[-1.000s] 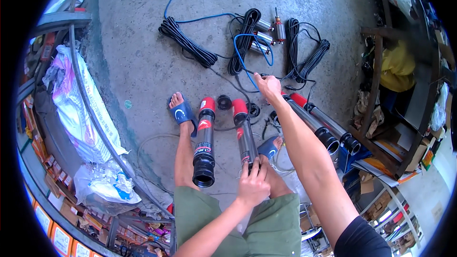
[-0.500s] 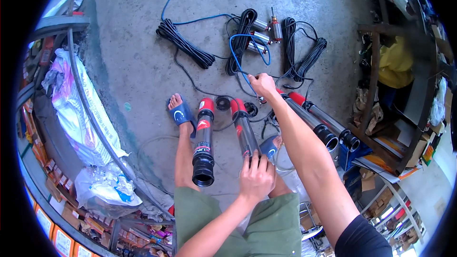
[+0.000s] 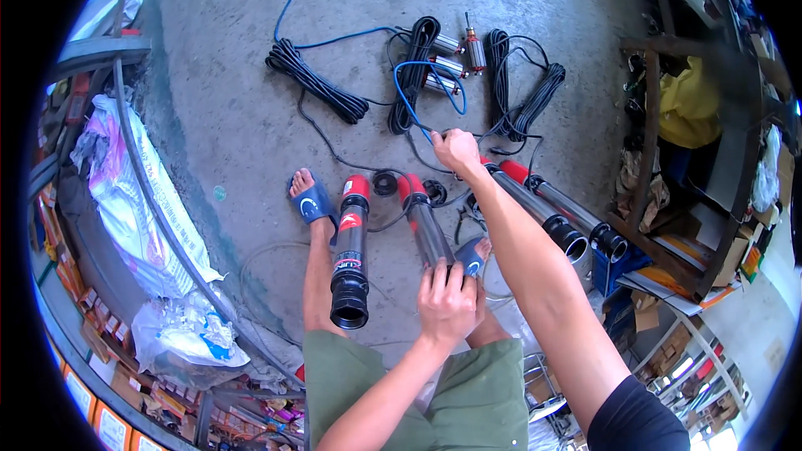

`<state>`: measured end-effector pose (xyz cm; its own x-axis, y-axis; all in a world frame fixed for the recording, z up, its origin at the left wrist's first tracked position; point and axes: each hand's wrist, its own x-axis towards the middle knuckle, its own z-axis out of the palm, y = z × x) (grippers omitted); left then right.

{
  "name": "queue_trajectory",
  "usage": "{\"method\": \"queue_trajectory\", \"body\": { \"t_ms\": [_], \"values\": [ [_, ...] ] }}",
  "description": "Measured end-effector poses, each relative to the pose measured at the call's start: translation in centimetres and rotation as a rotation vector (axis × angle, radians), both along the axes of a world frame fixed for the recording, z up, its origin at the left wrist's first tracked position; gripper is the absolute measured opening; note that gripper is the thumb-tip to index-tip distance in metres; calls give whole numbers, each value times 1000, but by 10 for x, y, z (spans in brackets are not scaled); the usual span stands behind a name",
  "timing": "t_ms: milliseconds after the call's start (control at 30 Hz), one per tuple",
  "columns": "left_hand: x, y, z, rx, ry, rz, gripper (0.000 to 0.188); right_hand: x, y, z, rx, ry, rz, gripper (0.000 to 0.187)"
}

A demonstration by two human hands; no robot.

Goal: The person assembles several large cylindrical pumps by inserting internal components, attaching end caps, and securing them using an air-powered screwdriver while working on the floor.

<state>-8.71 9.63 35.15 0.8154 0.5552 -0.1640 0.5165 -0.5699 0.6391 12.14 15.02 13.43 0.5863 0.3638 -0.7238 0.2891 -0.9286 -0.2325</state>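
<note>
My left hand [image 3: 449,305] is closed over the near end of a grey submersible pump [image 3: 428,230] with a red far end, which lies tilted between my feet. Its lower end is hidden under my fingers. Farther out, my right hand [image 3: 457,150] is a fist around a cable, with a blue length [image 3: 409,106] running up from it. Another red-ended pump [image 3: 352,238] with a black open near end is just left of the held one. Two more pumps [image 3: 535,200] [image 3: 581,213] lie side by side beyond my right forearm.
Bundled black cables [image 3: 317,83] and silver-and-red motor rotors [image 3: 474,50] lie on the concrete floor ahead. Black rings [image 3: 385,183] sit near the pumps. White sacks [image 3: 150,200] and metal shelving line the left; a rack with a yellow bag [image 3: 692,104] flanks the right.
The whole view has shifted slightly, moving the floor items a little left. Both hands keep their holds, the left on the pump and the right on the cable.
</note>
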Motion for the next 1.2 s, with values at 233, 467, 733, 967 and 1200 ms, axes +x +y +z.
{"method": "queue_trajectory", "body": {
  "t_ms": [233,467,733,967,1200],
  "values": [
    [-1,-1,-5,29,-35,-72,19,-4,-1,14,-10,-62,-130,58],
    [22,-11,5,-65,-87,-157,12,-11,10,15,64,-61,-207,57],
    [11,-10,4,24,-50,-129,11,-8,14,64,85,-8,-238,46],
    [6,-9,5,17,-101,-28,7,6,16,51,29,-47,-70,54],
    [-2,-22,5,-58,-26,58,13,2,33,80,124,728,-936,27]
  ]
}}
